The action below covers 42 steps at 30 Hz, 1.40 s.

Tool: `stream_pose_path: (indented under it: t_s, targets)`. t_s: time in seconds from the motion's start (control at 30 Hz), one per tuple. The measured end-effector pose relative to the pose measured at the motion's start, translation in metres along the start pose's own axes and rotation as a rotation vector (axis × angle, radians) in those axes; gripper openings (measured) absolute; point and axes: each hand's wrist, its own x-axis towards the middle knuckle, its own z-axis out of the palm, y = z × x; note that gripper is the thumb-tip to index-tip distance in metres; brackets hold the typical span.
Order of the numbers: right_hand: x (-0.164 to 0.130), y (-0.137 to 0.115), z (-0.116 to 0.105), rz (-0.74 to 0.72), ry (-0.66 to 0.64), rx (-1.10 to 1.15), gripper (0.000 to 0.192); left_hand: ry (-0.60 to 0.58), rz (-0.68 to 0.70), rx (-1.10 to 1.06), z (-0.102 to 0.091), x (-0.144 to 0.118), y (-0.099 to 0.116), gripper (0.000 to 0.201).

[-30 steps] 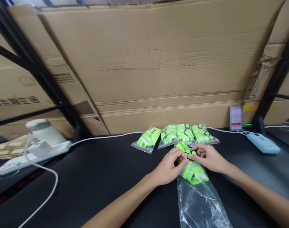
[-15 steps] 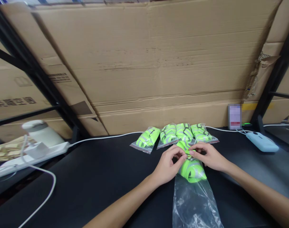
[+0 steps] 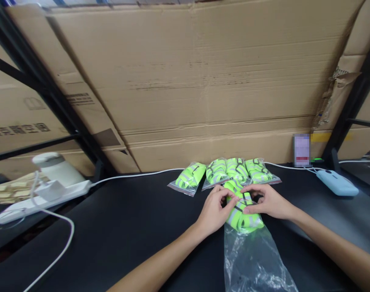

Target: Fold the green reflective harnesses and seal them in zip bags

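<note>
A folded neon-green reflective vest (image 3: pixel 244 217) with grey stripes lies on the black table (image 3: pixel 127 227), half on a clear plastic bag (image 3: pixel 254 263). My left hand (image 3: pixel 215 211) pinches its left upper edge. My right hand (image 3: pixel 268 201) grips its right side, thumb on the fabric. Just behind my hands, several bagged neon-green vests (image 3: pixel 224 172) lie in a row.
A large cardboard sheet (image 3: pixel 197 81) stands behind the table. At the left are a white power strip (image 3: pixel 41 198) with a plug, a white round device (image 3: pixel 55 168) and a white cable (image 3: pixel 63 243). A light blue device (image 3: pixel 337 182) lies at the right.
My hands have pressed the vest flatter and gathered it. The vest now sits slightly farther over the bag's mouth; my right hand has shifted down onto its side.
</note>
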Motion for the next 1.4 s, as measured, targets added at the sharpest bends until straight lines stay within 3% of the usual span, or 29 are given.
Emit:
stream_pose_path:
  t_s: [0.13, 0.4, 0.53, 0.77, 0.9, 1.0, 1.13, 1.27, 1.4]
  targets:
    - [0.0003, -0.0016, 0.0001, 0.014, -0.004, 0.064, 0.059, -0.008, 0.017, -0.064, 0.0027, -0.0018, -0.0015, 0.024]
    - [0.0009, -0.0038, -0.0001, 0.134, 0.025, 0.195, 0.082, 0.0, 0.026, -0.154, 0.0069, -0.0023, -0.0029, 0.025]
    - [0.0006, -0.0026, 0.0005, 0.05, -0.093, 0.152, 0.044, 0.023, 0.039, -0.176, 0.0068, -0.0016, -0.0028, 0.023]
    - [0.0, -0.0026, 0.0003, -0.089, -0.125, -0.005, 0.047, -0.006, 0.04, -0.261, 0.0057, 0.0004, -0.0019, 0.025]
    - [-0.0012, -0.0016, 0.0022, -0.061, -0.095, 0.055, 0.039, -0.04, 0.02, -0.275, 0.0071, 0.001, -0.0056, 0.028]
    - [-0.0026, -0.0036, 0.0032, -0.057, -0.025, 0.112, 0.068, -0.052, 0.005, -0.283, 0.0074, 0.0013, -0.0091, 0.029]
    - [-0.0032, -0.0089, 0.003, -0.074, -0.125, -0.01, 0.037, -0.061, -0.009, -0.313, 0.0063, 0.0013, -0.0097, 0.029]
    - [-0.0034, -0.0091, 0.0041, -0.098, -0.157, -0.033, 0.037, -0.071, -0.007, -0.292, 0.0059, -0.0004, -0.0052, 0.028]
    - [-0.0039, -0.0073, 0.0074, -0.077, -0.174, 0.149, 0.037, -0.05, 0.021, -0.292, 0.0062, -0.0009, -0.0023, 0.028]
